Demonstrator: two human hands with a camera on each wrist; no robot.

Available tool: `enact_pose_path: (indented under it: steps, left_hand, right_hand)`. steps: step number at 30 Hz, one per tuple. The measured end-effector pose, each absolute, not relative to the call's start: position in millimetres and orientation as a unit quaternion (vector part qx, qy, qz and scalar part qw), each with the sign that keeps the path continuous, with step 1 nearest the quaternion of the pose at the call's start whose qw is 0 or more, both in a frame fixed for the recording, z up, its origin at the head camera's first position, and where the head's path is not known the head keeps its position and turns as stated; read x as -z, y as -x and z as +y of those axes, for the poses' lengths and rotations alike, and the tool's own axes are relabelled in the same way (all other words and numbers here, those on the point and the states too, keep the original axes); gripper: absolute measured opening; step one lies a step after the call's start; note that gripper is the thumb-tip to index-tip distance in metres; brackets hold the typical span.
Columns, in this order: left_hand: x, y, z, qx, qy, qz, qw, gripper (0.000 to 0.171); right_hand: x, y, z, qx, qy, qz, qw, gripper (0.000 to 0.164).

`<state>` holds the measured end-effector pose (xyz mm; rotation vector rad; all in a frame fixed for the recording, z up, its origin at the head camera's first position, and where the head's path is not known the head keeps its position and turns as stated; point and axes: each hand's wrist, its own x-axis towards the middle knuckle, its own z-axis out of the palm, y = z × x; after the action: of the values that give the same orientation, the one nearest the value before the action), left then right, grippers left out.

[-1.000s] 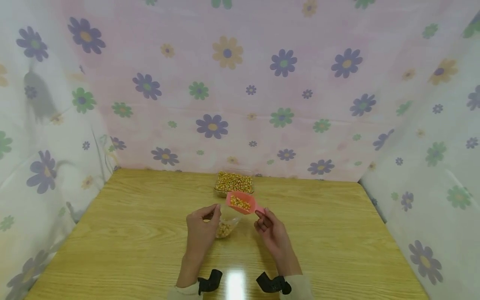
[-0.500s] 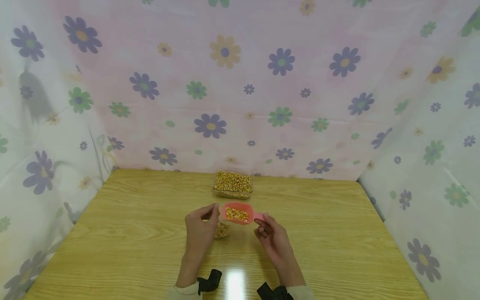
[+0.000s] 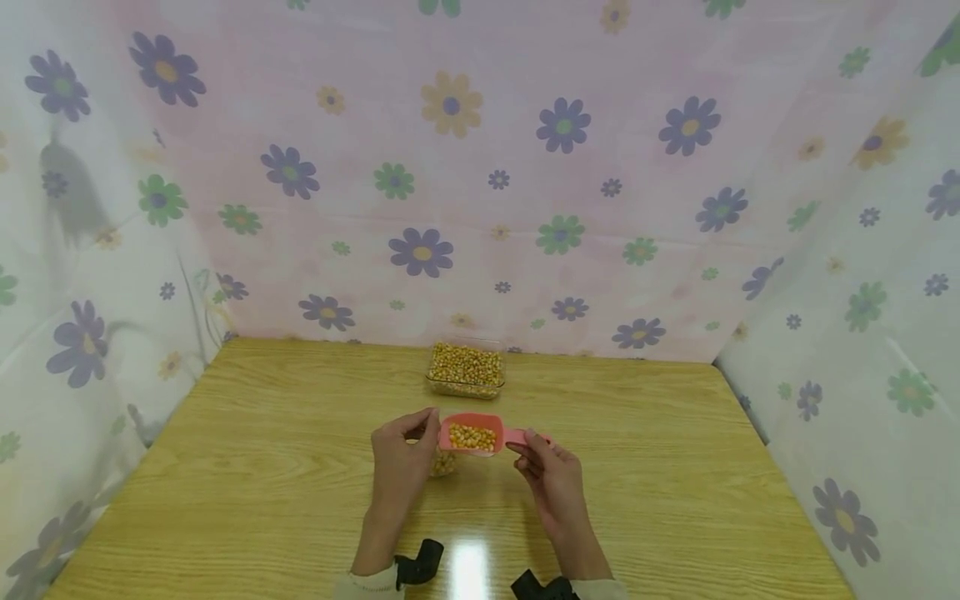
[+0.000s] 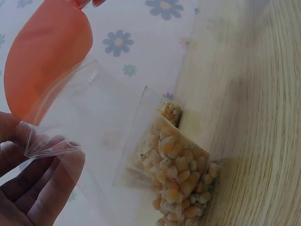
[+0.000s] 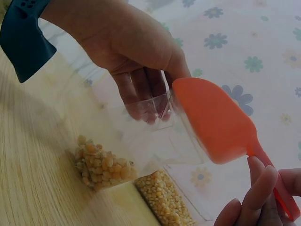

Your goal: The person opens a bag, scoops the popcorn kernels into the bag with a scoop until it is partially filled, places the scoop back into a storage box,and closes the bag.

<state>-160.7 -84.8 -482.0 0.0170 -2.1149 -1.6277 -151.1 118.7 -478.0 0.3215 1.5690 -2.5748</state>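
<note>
A clear plastic bag (image 4: 101,136) stands on the table with corn kernels (image 4: 176,174) in its bottom. At its top edge, my left hand (image 3: 403,462) pinches the film between thumb and fingers. My right hand (image 3: 551,487) grips the handle of a pink scoop (image 3: 504,423), which bears a load of corn kernels (image 3: 472,437). The scoop lies roughly level, its front lip right at the left fingertips and the mouth of the bag. In the right wrist view the scoop's underside (image 5: 214,122) overlaps the bag's rim. From the head, the left hand and scoop hide most of the bag.
Behind the hands, a clear rectangular container (image 3: 467,389) full of corn kernels stands near the back of the wooden table (image 3: 285,450). A flowered curtain (image 3: 480,192) encloses the back and both sides. Each wrist wears a black camera mount (image 3: 420,563).
My right hand has brought the loaded scoop down and toward me, and slightly left, from in front of the container to the bag's mouth. The left hand has stayed in place.
</note>
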Motion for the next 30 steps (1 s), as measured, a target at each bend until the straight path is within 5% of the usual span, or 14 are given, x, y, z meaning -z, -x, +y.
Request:
enact_pose_path:
  steps: [30]
  left_hand:
    - [480.1,160.4,-84.8,0.575,-0.005,-0.79,0.213,0.017]
  right_hand:
    - [460.7,153.6,103.8,0.703,-0.075,0.701,-0.09,0.022]
